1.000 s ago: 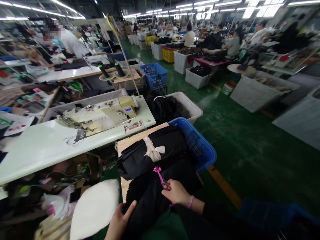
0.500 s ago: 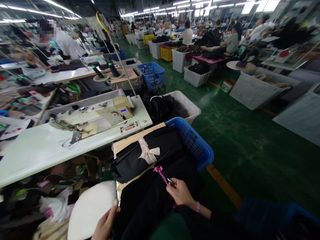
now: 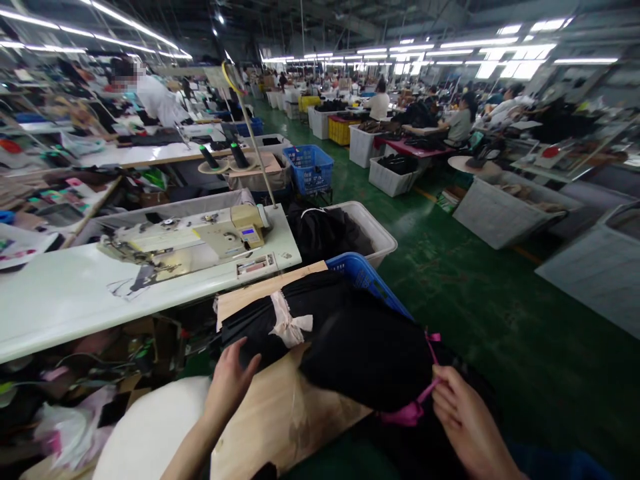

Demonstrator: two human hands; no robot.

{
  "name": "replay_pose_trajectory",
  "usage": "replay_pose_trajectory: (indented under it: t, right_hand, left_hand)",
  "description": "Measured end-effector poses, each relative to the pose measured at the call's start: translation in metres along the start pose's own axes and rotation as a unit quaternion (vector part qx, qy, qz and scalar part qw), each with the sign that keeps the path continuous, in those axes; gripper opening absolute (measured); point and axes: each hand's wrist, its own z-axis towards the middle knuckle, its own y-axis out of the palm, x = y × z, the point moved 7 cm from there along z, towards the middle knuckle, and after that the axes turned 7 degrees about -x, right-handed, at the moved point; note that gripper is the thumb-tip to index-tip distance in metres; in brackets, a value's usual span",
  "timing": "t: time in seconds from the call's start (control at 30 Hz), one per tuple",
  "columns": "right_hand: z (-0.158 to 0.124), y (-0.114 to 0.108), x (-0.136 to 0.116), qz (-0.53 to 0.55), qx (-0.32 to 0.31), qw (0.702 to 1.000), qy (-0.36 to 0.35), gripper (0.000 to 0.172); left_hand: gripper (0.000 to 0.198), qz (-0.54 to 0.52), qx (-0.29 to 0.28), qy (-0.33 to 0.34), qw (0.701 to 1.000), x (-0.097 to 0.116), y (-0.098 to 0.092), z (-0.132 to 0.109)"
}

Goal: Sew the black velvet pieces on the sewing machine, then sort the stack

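My right hand [image 3: 463, 417] is closed on a pink fabric tie [image 3: 409, 412] that runs round a bundle of black fabric [image 3: 370, 357]. The bundle is lifted and tilted over the right part of a bare wooden board [image 3: 280, 413]. My left hand [image 3: 233, 373] is open, thumb and fingers apart, with nothing in it. It is nearest to a second black fabric bundle [image 3: 257, 327], knotted with a cream cloth strip [image 3: 290, 323]. Whether its fingertips touch that bundle I cannot tell. A white rounded seat or pad [image 3: 155, 427] lies under my left forearm.
A sewing machine [image 3: 200, 240] stands on a white table [image 3: 55, 287] at left. Behind the board are a blue basket [image 3: 373, 277] and a pale bin [image 3: 383, 237] with black fabric. Grey bins [image 3: 505, 213] stand at right on the green floor [image 3: 450, 287]. A person in white [image 3: 157, 97] leans at back left.
My right hand has moved right, pulling the pink-tied bundle with it and baring the board. The left hand has risen off the white pad's edge. The small metal tool at my right fingers no longer shows.
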Motion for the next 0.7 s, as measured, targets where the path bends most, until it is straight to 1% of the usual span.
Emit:
replay_pose_trajectory:
  t: [0.07, 0.13, 0.2, 0.27, 0.33, 0.43, 0.53, 0.63, 0.7]
  right_hand:
    - [0.014, -0.005, -0.013, 0.032, 0.01, 0.999, -0.011, 0.022]
    - [0.034, -0.002, -0.024, 0.074, 0.036, 0.996, -0.025, 0.026]
    - [0.057, 0.006, -0.032, 0.119, 0.073, 0.99, -0.026, 0.032]
    - [0.079, 0.016, -0.039, 0.163, 0.109, 0.98, -0.021, 0.036]
    - [0.1, 0.029, -0.047, 0.179, 0.119, 0.976, -0.024, 0.036]
    - [0.131, 0.05, -0.059, 0.167, 0.103, 0.98, -0.033, 0.037]
    - [0.165, 0.074, -0.072, 0.153, 0.075, 0.985, -0.035, 0.041]
    - [0.204, 0.107, -0.09, 0.142, 0.032, 0.989, -0.033, 0.044]
    - [0.232, 0.137, -0.103, 0.139, -0.002, 0.99, -0.032, 0.043]
  left_hand:
    - [0.058, 0.077, -0.003, 0.033, 0.997, 0.004, 0.01, 0.001]
    - [0.059, 0.149, -0.007, 0.043, 0.988, 0.003, 0.019, 0.001]
    - [0.059, 0.206, -0.008, 0.045, 0.978, 0.0, 0.023, 0.002]
    - [0.057, 0.236, -0.007, 0.051, 0.97, -0.005, 0.025, 0.003]
    - [0.054, 0.249, -0.009, 0.065, 0.966, -0.009, 0.026, 0.004]
    - [0.053, 0.259, -0.016, 0.075, 0.963, -0.014, 0.027, 0.005]
    - [0.053, 0.258, -0.022, 0.065, 0.964, -0.021, 0.027, 0.007]
    - [0.05, 0.237, -0.013, 0.046, 0.97, -0.025, 0.026, 0.009]
    - [0.046, 0.212, 0.001, 0.032, 0.977, -0.025, 0.026, 0.009]
